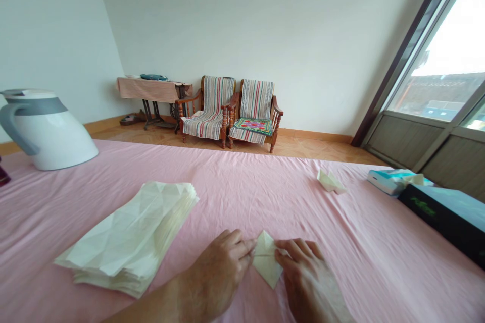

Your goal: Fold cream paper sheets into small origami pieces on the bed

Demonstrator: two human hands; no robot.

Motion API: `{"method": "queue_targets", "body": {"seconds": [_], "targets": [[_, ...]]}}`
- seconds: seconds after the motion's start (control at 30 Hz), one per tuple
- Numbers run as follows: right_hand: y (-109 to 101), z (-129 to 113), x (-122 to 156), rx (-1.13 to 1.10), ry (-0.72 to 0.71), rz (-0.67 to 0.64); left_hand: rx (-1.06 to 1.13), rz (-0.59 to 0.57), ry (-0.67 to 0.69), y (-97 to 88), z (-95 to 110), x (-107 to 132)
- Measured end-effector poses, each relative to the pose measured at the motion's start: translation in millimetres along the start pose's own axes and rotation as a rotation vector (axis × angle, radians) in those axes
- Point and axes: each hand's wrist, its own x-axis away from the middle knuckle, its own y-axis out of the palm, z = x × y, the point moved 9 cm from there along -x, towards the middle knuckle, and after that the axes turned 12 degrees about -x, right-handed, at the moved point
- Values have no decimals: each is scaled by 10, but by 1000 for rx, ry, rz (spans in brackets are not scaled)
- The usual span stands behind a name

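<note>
A small folded piece of cream paper [267,264], pointed at top and bottom, lies on the pink tablecloth [242,186] between my hands. My left hand [223,265] has its fingers closed together at the paper's left edge. On the opposite edge, the bent fingers of my right hand [303,267] press the paper against the cloth; both thumbs are partly hidden. To the left is a thick stack of creased cream paper sheets [132,232]. A folded paper shape [330,181] sits farther back on the right.
A white and grey jug [60,131] stands at the table's left. At the right edge are a blue and white tissue pack [390,180] and a black box [439,217]. Beyond the table, two wooden armchairs [215,106] and a cloth-covered sewing table [151,90] line the wall.
</note>
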Motion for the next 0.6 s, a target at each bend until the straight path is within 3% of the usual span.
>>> {"method": "queue_targets", "body": {"seconds": [0.27,0.47,0.6], "targets": [[56,80,67,185,18,-29,74,18,-32,41,-52,84],[-136,74,31,-15,71,85,219,64,-127,-32,-165,48],[-86,-11,-3,-183,7,47,201,54,-150,-18,-187,27]]}}
